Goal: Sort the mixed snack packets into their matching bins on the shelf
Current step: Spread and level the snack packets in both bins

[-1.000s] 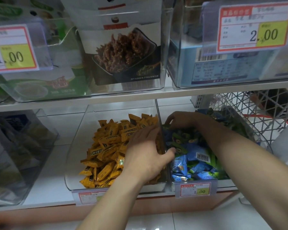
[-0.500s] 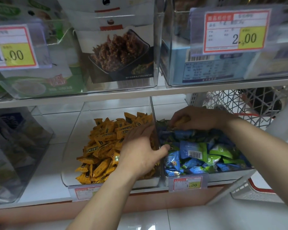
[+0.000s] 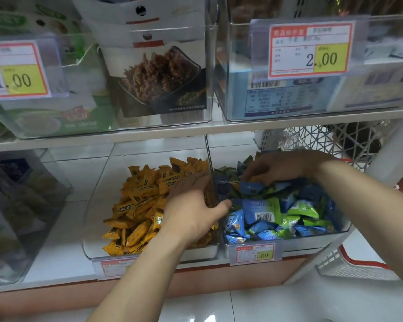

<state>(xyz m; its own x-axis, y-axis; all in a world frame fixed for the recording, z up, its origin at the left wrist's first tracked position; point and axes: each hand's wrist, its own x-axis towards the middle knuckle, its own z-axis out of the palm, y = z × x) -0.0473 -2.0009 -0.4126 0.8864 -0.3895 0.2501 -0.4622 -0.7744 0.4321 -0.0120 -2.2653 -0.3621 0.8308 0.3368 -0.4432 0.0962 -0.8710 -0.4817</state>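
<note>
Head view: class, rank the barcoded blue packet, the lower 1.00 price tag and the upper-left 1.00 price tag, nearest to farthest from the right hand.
1. barcoded blue packet, just below the right hand, in the same bin.
2. lower 1.00 price tag, on that bin's front edge.
3. upper-left 1.00 price tag, on the shelf above, far left.

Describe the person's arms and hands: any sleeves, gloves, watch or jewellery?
The left forearm and right forearm are bare as far as the frame shows, with no sleeve in view. The left hand and right hand wear no gloves. No watch, bracelet, ring or marking is visible.
</note>
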